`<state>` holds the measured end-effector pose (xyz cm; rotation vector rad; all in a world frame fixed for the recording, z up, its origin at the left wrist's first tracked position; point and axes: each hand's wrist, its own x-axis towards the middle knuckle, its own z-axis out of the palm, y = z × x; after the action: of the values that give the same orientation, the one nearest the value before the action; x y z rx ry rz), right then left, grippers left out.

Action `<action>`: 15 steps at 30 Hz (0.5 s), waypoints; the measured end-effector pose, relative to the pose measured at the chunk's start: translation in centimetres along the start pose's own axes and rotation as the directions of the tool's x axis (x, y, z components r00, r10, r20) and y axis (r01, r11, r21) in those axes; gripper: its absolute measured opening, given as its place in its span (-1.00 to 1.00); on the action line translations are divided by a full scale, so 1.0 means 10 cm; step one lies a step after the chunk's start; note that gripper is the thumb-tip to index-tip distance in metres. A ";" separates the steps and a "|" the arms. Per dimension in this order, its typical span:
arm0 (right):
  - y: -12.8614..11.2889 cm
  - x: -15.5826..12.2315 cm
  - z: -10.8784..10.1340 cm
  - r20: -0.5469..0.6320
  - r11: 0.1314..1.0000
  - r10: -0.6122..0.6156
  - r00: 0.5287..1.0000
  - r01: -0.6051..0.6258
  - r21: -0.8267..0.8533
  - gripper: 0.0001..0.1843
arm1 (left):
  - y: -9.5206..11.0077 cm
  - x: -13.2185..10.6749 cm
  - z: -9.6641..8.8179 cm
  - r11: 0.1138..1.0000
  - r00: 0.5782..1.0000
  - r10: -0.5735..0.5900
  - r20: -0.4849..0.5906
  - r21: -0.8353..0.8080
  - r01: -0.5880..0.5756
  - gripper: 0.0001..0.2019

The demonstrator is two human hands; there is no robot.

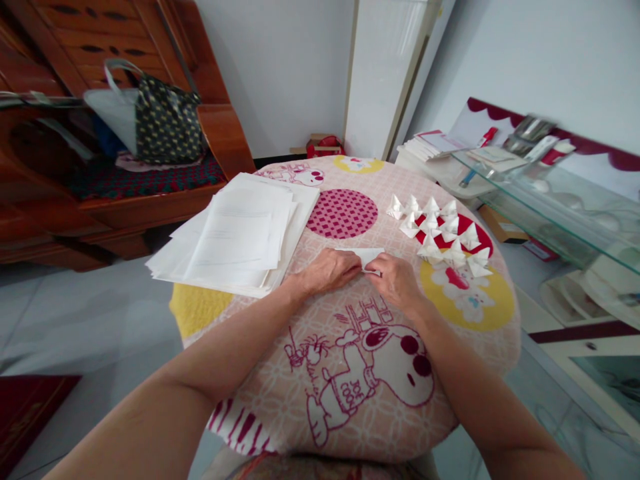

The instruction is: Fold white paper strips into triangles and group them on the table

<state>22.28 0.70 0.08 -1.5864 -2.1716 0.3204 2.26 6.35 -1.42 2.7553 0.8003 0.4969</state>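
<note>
A small folded sheet of white paper [367,255] lies on the cloth-covered table [280,373], its far edge running straight. My left hand [333,270] is closed on the paper's left side, knuckles up. From the right, my right hand [395,277] pinches the near right edge with thumb and fingers. Parts of the paper are hidden under both hands. Several folded white paper shapes with pointed tips [440,230] stand in rows to the right. Left of my hands is a loose stack of white paper sheets [235,230], faintly printed on top.
A glass-topped shelf unit [560,200] with cups and papers borders the table on the right. Beyond the table's left side stands a wooden bench [225,147] holding a dark patterned bag [167,120]. A red object [325,145] sits on the floor behind the table.
</note>
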 end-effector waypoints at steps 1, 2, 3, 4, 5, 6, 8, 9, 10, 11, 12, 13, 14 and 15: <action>-0.01 0.00 0.01 0.008 0.999 -0.006 1.000 0.006 -0.045 -0.86 | 0.00 0.00 0.00 1.000 1.000 -0.017 -0.016 -0.025 0.016 -0.73; -0.02 -0.01 0.01 0.012 0.997 -0.010 1.000 0.011 -0.078 -0.82 | -0.01 0.00 0.00 0.997 0.999 -0.036 -0.035 -0.064 0.034 -0.75; -0.01 -0.01 0.01 0.008 0.995 -0.013 1.000 0.014 -0.095 -0.79 | -0.02 -0.01 -0.01 0.992 0.997 -0.059 -0.055 -0.113 0.053 -0.78; 0.00 -0.01 0.00 -0.005 0.995 -0.016 1.000 0.016 -0.096 -0.77 | -0.04 -0.02 -0.03 0.983 0.994 -0.086 -0.073 -0.170 0.072 -0.81; 0.02 -0.01 -0.01 -0.030 0.996 -0.022 0.999 0.019 -0.084 -0.76 | -0.06 -0.02 -0.05 0.969 0.989 -0.115 -0.091 -0.228 0.092 -0.82; 0.04 -0.01 -0.03 -0.060 0.998 -0.029 0.998 0.025 -0.060 -0.75 | -0.09 -0.03 -0.07 0.954 0.985 -0.141 -0.103 -0.279 0.107 -0.82; 0.07 -0.02 -0.08 -0.130 0.999 -0.038 0.991 0.040 0.015 -0.74 | -0.16 -0.05 -0.10 0.930 0.977 -0.174 -0.124 -0.346 0.122 -0.80; 0.08 -0.02 -0.10 -0.163 0.997 -0.038 0.986 0.047 0.057 -0.74 | -0.19 -0.06 -0.11 0.926 0.975 -0.179 -0.132 -0.358 0.122 -0.79; 0.08 -0.01 -0.12 -0.192 0.994 -0.033 0.981 0.052 0.096 -0.76 | -0.21 -0.06 -0.12 0.923 0.973 -0.180 -0.146 -0.367 0.116 -0.79; 0.09 -0.01 -0.14 -0.215 0.990 -0.025 0.976 0.054 0.129 -0.77 | -0.23 -0.06 -0.13 0.923 0.971 -0.174 -0.161 -0.371 0.104 -0.78; 0.09 -0.01 -0.15 -0.229 0.987 -0.016 0.973 0.052 0.153 -0.79 | -0.23 -0.07 -0.14 0.924 0.972 -0.160 -0.174 -0.374 0.085 -0.79; 0.10 0.00 -0.15 -0.232 0.985 -0.008 0.973 0.048 0.168 -0.80 | -0.22 -0.07 -0.15 0.926 0.973 -0.139 -0.185 -0.373 0.061 -0.79; 0.11 0.00 -0.15 -0.219 0.984 -0.005 0.976 0.044 0.173 -0.81 | -0.20 -0.07 -0.16 0.930 0.976 -0.112 -0.187 -0.366 0.037 -0.80; 0.12 0.00 -0.15 -0.182 0.984 -0.006 0.983 0.038 0.171 -0.81 | -0.18 -0.07 -0.17 0.937 0.981 -0.076 -0.176 -0.349 0.010 -0.80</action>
<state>24.02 0.96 0.90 -1.4360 -1.9656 0.3359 0.20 7.62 -0.55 2.3853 0.7304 0.8136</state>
